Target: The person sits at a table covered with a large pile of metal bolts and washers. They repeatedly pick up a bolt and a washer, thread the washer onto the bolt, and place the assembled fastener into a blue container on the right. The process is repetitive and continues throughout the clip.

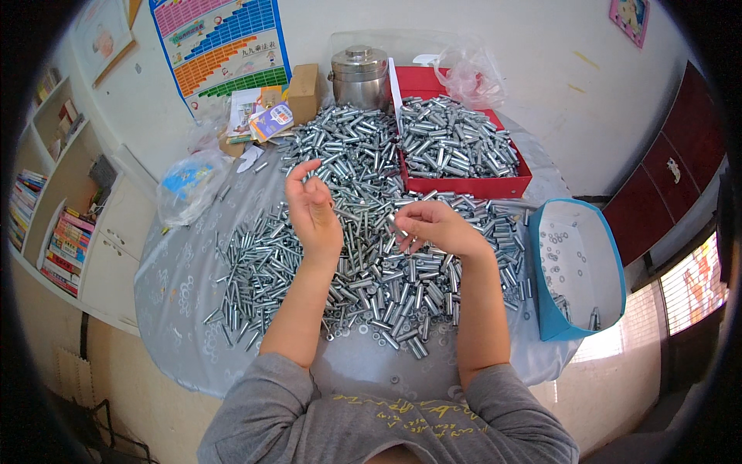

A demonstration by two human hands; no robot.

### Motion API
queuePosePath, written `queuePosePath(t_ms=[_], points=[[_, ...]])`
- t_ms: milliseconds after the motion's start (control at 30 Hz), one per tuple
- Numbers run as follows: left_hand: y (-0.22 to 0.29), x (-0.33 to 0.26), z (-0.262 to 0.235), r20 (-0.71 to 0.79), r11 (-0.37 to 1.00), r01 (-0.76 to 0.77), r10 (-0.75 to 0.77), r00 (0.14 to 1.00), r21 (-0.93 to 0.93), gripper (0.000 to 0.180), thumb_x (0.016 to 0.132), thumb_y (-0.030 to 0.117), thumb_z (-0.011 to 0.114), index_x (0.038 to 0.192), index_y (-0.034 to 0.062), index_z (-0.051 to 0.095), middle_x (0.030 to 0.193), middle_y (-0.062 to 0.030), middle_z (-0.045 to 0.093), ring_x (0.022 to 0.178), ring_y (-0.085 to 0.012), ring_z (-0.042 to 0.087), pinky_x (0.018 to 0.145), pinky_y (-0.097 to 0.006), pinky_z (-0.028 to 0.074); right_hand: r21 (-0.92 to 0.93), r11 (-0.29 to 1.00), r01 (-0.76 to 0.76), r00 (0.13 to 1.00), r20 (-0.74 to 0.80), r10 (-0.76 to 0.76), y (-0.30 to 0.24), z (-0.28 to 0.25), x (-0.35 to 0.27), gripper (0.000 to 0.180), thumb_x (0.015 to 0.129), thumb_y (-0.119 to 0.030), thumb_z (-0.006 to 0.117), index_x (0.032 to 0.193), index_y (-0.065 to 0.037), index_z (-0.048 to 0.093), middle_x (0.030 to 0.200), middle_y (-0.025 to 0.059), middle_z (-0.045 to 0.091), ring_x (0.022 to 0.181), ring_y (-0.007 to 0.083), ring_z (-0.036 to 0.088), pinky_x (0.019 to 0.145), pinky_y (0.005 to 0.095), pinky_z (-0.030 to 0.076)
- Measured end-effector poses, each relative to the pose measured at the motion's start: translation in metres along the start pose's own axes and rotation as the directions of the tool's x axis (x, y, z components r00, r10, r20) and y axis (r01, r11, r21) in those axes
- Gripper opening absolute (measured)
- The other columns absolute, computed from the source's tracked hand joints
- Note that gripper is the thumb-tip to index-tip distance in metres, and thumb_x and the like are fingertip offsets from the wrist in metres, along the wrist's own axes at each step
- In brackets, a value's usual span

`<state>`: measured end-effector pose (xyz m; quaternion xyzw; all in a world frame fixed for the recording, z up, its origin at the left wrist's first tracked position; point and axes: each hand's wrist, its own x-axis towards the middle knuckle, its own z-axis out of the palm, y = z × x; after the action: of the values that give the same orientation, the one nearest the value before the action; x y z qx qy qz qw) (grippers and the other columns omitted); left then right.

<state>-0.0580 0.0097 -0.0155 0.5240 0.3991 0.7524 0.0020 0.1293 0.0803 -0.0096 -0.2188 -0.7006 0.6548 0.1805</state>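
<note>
My left hand [315, 220] is raised over a big heap of shiny metal tubes and bolt-like pins [263, 255], its index finger stretched out and the others loosely bent. I see nothing held in it. To its right, my right hand [440, 226] has thumb and fingers pinched around a small metal sleeve [397, 227], which the fingers partly hide. The two hands are apart, both above the middle of the heap. Small flat washers [379, 336] lie along the heap's near edge.
A red box [471, 186] full of metal tubes stands at the back right. Right of the heap sits a blue bin [545, 309] with washers and a few metal parts. A steel pot [360, 77], a cardboard box [304, 91] and a plastic bag [189, 185] stand behind and left.
</note>
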Motion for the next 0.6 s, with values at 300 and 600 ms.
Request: queuePosePath(t_ms=[300, 600], points=[[0.006, 0.005, -0.004, 0.141, 0.902, 0.070, -0.143, 0.980, 0.427, 0.067, 0.088, 0.063, 0.019, 0.105, 0.0061, 0.052, 0.066, -0.0017, 0.041, 0.057, -0.0136, 0.043, 0.052, -0.028, 0.033, -0.616, 0.731, -0.294, 0.710, -0.653, -0.264, 0.012, -0.036, -0.027, 0.031, 0.078, -0.027, 0.064, 0.095, -0.001, 0.063, 0.087, 0.0126, 0.065, 0.078, 0.0233, 0.062, 0.070, 0.0326, 0.047], [0.000, 0.007, -0.002, 0.085, 0.964, 0.147, -0.169, 0.982, 0.221, 0.077, 0.086, 0.068, 0.016, 0.099, 0.0023, 0.054, 0.059, 0.0053, 0.029, 0.053, -0.0047, 0.024, 0.047, -0.021, 0.016, -0.460, 0.419, -0.783, 0.507, -0.862, 0.001, -0.043, -0.110, -0.167, 0.024, 0.069, -0.023, 0.072, 0.086, -0.006, 0.068, 0.074, 0.0083, 0.064, 0.068, 0.0155, 0.059, 0.061, 0.0288, 0.047]])
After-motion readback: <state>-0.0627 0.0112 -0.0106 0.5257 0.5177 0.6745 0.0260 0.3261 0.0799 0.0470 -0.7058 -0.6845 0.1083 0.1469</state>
